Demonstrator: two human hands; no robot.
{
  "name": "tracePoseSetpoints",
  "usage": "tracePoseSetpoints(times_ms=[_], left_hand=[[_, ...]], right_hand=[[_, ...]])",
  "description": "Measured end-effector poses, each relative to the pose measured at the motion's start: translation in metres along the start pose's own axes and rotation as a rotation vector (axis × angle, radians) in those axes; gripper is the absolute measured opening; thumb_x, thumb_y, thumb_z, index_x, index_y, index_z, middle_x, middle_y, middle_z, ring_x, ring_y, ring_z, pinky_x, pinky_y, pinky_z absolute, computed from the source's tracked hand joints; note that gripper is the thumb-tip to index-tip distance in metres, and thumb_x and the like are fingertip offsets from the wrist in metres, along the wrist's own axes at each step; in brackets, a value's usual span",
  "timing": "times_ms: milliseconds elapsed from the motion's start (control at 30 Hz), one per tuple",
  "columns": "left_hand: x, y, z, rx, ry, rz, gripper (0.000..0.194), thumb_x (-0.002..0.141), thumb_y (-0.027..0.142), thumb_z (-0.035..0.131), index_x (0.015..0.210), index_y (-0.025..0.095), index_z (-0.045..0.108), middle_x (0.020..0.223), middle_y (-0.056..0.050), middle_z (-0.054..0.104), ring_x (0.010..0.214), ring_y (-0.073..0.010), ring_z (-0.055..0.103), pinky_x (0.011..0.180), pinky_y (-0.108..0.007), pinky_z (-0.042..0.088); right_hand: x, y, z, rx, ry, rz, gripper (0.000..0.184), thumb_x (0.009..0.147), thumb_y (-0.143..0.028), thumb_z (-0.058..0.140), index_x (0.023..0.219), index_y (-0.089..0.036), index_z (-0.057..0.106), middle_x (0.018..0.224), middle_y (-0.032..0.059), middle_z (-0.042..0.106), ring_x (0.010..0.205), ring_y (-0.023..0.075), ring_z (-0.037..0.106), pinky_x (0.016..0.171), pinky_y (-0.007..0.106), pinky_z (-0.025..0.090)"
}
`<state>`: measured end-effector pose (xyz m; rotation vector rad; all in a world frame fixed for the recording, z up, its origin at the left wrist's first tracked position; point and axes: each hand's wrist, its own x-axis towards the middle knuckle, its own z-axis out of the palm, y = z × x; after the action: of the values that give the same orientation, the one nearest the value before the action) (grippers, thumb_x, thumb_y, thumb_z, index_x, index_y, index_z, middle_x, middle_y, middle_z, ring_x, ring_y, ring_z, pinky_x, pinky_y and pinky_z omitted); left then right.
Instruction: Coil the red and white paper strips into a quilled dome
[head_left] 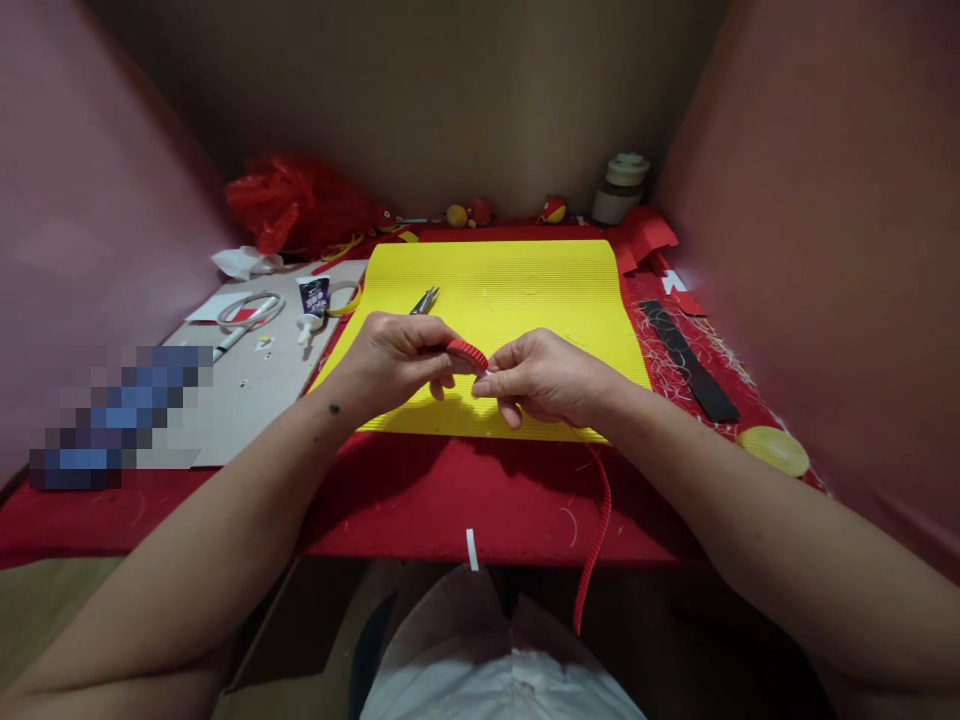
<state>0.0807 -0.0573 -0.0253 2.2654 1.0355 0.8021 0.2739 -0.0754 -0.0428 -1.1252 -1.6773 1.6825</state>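
My left hand (397, 358) and my right hand (541, 376) meet over the near edge of a yellow corrugated sheet (517, 290). Both pinch a red corrugated paper strip (468, 352); its short arched part shows between my fingertips. The long tail of that strip hangs down past the table's front edge below my right wrist. A bit of white shows at my right fingertips.
The red table cover (450, 500) carries scissors (424, 300), a glue tube (312, 305), a grey board (255, 390) with a white cord loop (251, 308), a black strip (690, 362), a yellow lid (774, 449), a red plastic bag (300, 203) and a jar (621, 190). Pink walls close both sides.
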Motion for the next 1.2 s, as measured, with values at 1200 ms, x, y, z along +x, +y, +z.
tracePoseSetpoints(times_ms=[1200], left_hand=[[-0.003,0.007,0.009,-0.270,0.083,0.151,0.010,0.079,0.022,0.065,0.074,0.014,0.069,0.073,-0.004,0.062,0.053,-0.0087,0.056,0.043,-0.020,0.049]], right_hand=[[0.004,0.005,0.001,0.451,-0.173,-0.050,0.022,0.076,-0.033,0.066,0.069,-0.014,0.058,0.039,-0.0038,0.054,0.025,0.0024,0.022,0.024,0.015,0.016]])
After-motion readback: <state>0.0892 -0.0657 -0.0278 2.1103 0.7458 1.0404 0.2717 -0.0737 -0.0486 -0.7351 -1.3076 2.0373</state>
